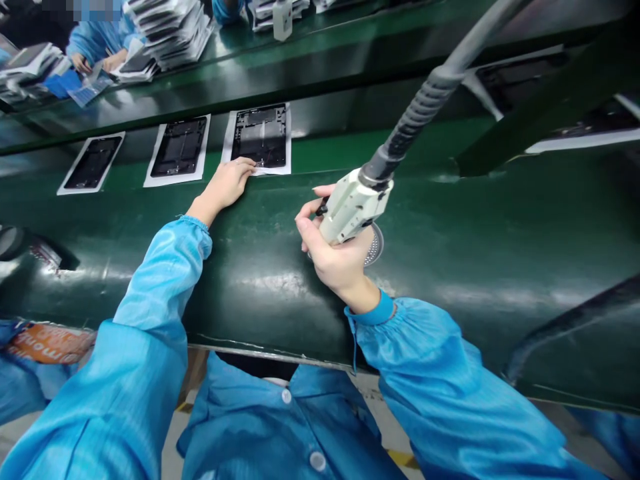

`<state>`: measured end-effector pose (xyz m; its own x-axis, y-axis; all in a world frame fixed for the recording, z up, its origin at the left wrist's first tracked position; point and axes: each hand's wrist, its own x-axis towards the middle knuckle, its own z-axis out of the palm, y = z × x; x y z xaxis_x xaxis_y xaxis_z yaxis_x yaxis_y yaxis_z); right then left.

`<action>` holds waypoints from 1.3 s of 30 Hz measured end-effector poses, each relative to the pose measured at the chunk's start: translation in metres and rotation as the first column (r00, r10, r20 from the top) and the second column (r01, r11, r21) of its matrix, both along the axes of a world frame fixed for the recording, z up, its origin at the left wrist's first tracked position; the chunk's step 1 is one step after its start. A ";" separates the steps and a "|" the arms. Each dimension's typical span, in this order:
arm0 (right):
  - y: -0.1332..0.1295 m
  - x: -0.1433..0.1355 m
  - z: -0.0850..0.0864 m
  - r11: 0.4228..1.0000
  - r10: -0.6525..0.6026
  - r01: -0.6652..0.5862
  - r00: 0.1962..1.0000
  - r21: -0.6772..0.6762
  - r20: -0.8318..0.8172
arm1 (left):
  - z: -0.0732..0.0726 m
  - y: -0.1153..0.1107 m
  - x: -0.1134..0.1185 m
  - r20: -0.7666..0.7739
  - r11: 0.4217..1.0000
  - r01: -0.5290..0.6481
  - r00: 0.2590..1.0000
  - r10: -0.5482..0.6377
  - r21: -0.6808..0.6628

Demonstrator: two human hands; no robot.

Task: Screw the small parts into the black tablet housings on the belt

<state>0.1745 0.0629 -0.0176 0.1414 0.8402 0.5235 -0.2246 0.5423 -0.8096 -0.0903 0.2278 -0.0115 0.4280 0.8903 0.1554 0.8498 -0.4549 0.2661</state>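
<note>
My right hand [340, 257] is wrapped round a pale, blocky hand tool [355, 207], whose thick black ribbed hose [417, 113] rises to the upper right. Partly hidden beside that hand is a round, perforated metal piece [374, 245]; whether it belongs to the tool I cannot tell. At the lower left corner of a black tablet-like panel [260, 137], my left hand [230, 181] has its fingers together on the edge of the white sheet [273, 171] under it. The left thumb is hidden.
Two more dark panels [179, 148] [95, 163] lie on white sheets to the left along the green bench [260, 240]. A co-worker's hands [100, 61] work beside stacked panels [173, 33] across the bench. A green post [530, 110] and a black hose [570, 320] stand at right.
</note>
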 end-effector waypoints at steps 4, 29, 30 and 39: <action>0.015 0.015 0.007 0.998 -0.025 0.027 0.999 0.058 -0.028 | -0.001 -0.002 -0.004 -0.003 1.000 -0.001 1.000 0.002 0.029; 0.031 0.030 0.008 0.995 0.005 -0.003 1.000 0.103 -0.022 | 0.005 -0.192 0.011 0.201 0.920 0.300 0.914 -0.353 0.254; 0.031 0.029 0.008 0.994 -0.009 0.012 1.000 0.104 -0.028 | 0.005 -0.199 0.013 0.184 0.919 0.311 0.915 -0.359 0.244; 0.022 0.034 0.020 0.997 -0.023 0.019 0.998 0.076 0.054 | 0.005 -0.220 0.028 0.081 0.943 0.307 0.945 -0.318 0.126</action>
<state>0.2083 0.0852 0.0023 0.1280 0.7953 0.5925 -0.1689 0.6062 -0.7772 -0.0626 0.0073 -0.0065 0.6596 0.6891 0.3002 0.6320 -0.7247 0.2747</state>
